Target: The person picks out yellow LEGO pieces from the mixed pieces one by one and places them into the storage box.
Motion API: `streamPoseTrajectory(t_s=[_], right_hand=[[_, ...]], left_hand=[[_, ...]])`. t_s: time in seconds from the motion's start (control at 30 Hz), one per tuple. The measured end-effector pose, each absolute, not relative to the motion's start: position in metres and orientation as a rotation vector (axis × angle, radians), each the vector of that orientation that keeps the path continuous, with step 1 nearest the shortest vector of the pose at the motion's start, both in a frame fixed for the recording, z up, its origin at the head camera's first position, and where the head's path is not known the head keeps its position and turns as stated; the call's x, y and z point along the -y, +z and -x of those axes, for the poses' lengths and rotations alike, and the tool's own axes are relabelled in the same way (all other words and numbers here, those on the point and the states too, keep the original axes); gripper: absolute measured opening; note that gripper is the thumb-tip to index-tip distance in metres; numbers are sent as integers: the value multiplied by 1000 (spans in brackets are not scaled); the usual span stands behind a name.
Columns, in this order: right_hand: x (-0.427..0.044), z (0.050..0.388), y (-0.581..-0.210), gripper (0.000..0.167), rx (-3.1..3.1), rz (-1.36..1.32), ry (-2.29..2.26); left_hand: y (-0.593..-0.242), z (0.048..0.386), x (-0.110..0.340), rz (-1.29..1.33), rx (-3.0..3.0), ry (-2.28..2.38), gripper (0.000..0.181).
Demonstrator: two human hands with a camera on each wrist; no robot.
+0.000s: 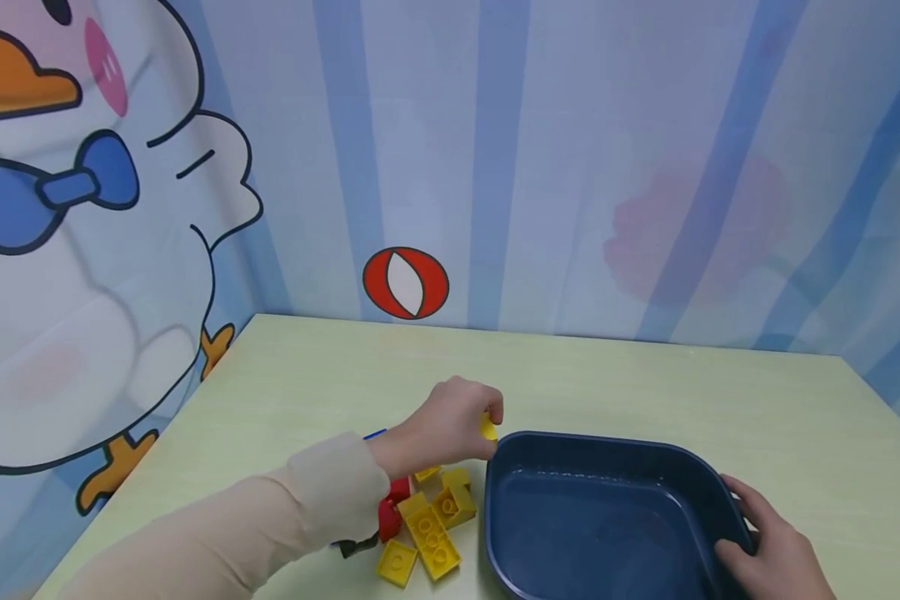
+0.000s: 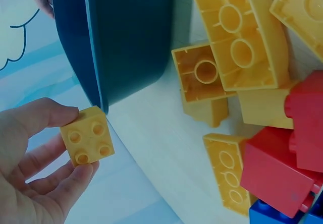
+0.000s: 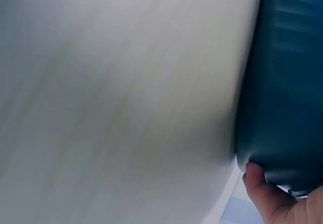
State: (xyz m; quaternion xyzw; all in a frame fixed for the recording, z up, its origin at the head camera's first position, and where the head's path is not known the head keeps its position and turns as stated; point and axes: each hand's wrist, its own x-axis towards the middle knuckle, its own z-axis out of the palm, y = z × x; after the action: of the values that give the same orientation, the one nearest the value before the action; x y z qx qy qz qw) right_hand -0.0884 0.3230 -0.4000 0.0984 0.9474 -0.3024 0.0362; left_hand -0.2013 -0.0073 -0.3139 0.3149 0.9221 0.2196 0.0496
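Between thumb and fingers my left hand [image 1: 453,419] pinches a yellow toy brick [image 2: 88,137] with a square of studs on top. It hangs just beside the far left corner of a dark blue tray [image 1: 592,440]. My right hand [image 1: 776,546] grips the tray's right rim, thumb on the inner side and fingers outside. Left of the tray lies a loose pile of yellow bricks [image 1: 429,537] and red bricks [image 2: 277,171], some upside down with their hollow undersides showing. Blue bricks [image 2: 272,215] show at the edge of the left wrist view. The visible tray floor holds nothing.
A pale table [image 1: 330,358] carries everything. Behind it hangs a striped blue cloth backdrop [image 1: 427,125] with a printed duck and a red-and-white ball. A dark piece [image 1: 356,546], partly hidden by the left sleeve, lies beside the pile.
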Motion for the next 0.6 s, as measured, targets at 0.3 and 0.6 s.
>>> streamPoseTrajectory(t_s=[0.3,0.6], right_hand=[[-322,89,-401,68,-2904,-313,-929],[-321,90,-400,68,-2895,-342,-923]], left_hand=[[-310,196,-1,-989,-2803,635,19],[-315,185,-16,-1231,-2681,541,17]])
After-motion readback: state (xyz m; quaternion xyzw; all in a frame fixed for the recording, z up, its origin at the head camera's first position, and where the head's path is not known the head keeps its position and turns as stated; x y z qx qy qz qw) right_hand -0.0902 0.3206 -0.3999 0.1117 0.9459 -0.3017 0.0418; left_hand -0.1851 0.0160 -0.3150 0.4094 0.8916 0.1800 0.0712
